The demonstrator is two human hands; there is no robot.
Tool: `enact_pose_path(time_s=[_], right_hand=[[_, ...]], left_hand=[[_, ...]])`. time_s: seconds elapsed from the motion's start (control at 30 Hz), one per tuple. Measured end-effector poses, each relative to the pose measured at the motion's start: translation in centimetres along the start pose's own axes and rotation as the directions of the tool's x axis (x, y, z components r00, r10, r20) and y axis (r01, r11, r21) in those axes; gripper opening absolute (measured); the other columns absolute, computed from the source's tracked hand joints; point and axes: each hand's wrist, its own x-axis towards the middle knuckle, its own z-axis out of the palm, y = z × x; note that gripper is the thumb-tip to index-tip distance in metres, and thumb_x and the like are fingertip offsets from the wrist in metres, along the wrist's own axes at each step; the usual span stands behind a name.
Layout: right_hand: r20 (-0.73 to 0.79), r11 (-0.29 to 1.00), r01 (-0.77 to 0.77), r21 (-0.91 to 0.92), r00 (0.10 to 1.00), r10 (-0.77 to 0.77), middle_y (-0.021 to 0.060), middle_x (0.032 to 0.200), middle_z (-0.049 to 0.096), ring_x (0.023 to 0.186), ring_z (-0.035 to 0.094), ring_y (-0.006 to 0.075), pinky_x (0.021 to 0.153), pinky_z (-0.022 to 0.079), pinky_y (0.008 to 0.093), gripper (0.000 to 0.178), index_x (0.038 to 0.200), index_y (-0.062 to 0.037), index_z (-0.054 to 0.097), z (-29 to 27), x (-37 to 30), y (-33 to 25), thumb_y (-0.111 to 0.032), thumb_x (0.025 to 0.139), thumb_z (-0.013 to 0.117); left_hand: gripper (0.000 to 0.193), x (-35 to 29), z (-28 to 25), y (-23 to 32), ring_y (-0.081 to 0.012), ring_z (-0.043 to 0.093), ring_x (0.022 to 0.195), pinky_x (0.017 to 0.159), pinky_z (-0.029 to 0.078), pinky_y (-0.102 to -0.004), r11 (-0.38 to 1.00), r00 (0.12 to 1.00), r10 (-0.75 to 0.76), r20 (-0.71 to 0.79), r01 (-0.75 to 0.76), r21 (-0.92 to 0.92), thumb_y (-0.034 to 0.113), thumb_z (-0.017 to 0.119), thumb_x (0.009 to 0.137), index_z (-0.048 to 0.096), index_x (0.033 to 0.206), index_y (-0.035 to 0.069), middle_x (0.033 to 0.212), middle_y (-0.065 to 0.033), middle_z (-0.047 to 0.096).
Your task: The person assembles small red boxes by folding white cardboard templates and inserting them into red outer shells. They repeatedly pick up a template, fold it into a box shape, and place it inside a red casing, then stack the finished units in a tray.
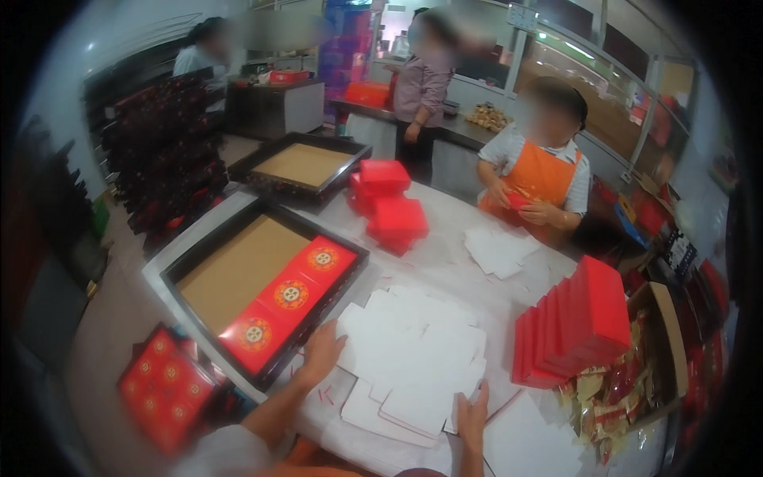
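In front of me lies a loose pile of white flat box blanks (413, 338), with stepped and notched edges. My left hand (322, 350) rests at the left edge of the pile, fingers stretched toward the card and holding nothing. Over at the lower right, my right hand (472, 417) grips the edge of a blank between thumb and fingers; part of the grip is hidden. Just left of my left hand is a black-rimmed tray (191, 300) with a brown base. Several red boxes (291, 294) with round gold patterns form a row along its right side.
Stacked red boxes (584, 314) stand at the right, beside an open carton (664, 334) with wrapped packets spilling out. More red boxes (397, 219) and a second tray (306, 165) are farther back. Across the table, a person in an orange apron (548, 171) holds a red piece.
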Motion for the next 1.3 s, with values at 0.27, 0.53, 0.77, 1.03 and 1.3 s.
enact_pose_path(time_s=[0.27,0.53,0.77,1.03,1.3], right_hand=[[-0.046,0.992,0.089,-0.087,0.995,-0.093,0.0277,0.134,0.024,0.126,0.023,0.0393,0.104,0.02,0.0406,0.056,0.127,0.0074,0.026,2.0,-0.8,-1.1,-0.009,0.08,0.052],[-0.11,0.997,0.032,0.072,0.994,-0.024,0.0261,0.133,0.026,0.125,0.025,0.0361,0.103,0.02,0.039,0.059,0.129,0.0075,0.024,2.1,-0.9,-0.7,-0.007,0.079,0.051],[-0.187,0.993,0.027,0.113,0.982,-0.005,0.02,0.132,0.033,0.121,0.032,0.0293,0.101,0.025,0.0341,0.055,0.131,0.0045,0.024,1.7,-0.8,-1.0,-0.005,0.082,0.047],[-0.19,0.776,-0.037,0.629,0.961,0.2,0.0125,0.119,0.043,0.102,0.047,0.0193,0.086,0.04,0.0296,0.053,0.128,0.0013,0.032,-3.8,-0.7,-7.0,0.004,0.076,0.039],[0.076,0.791,-0.279,0.544,0.956,0.284,0.0088,0.098,0.058,0.082,0.056,0.0161,0.073,0.046,0.0266,0.039,0.116,0.0035,0.044,-5.8,-0.4,-4.6,-0.001,0.077,0.05]], left_hand=[[0.025,0.4,0.7,0.2,-0.031,0.051,0.094,0.08,0.041,-0.0399,0.939,0.945,0.283,-0.162,-0.239,0.247,0.007,0.053,0.076,0.051,0.099,-0.001,0.097,-0.0163,0.055],[0.012,3.2,0.2,0.3,-0.0351,0.056,0.081,0.071,0.045,-0.0441,0.993,0.999,0.024,0.037,-0.028,0.112,0.01,0.051,0.079,0.052,0.087,0.002,0.08,-0.0188,0.057],[0.013,3.2,-6.3,4.8,-0.0267,0.058,0.072,0.064,0.045,-0.0348,0.902,0.994,0.086,0.073,-0.046,-0.429,0.008,0.05,0.084,0.046,0.094,0.001,0.079,-0.018,0.058],[0.019,0.0,-13.2,7.0,-0.0084,0.051,0.083,0.071,0.043,-0.0235,0.41,0.971,-0.031,0.235,0.227,-0.884,0.007,0.046,0.087,0.042,0.105,0.0,0.095,-0.0043,0.053],[0.043,-3.9,-12.6,4.8,-0.0151,0.043,0.108,0.09,0.036,-0.03,0.212,0.75,0.003,0.662,0.647,-0.733,0.023,0.043,0.091,0.035,0.127,0.001,0.121,-0.0105,0.044]])
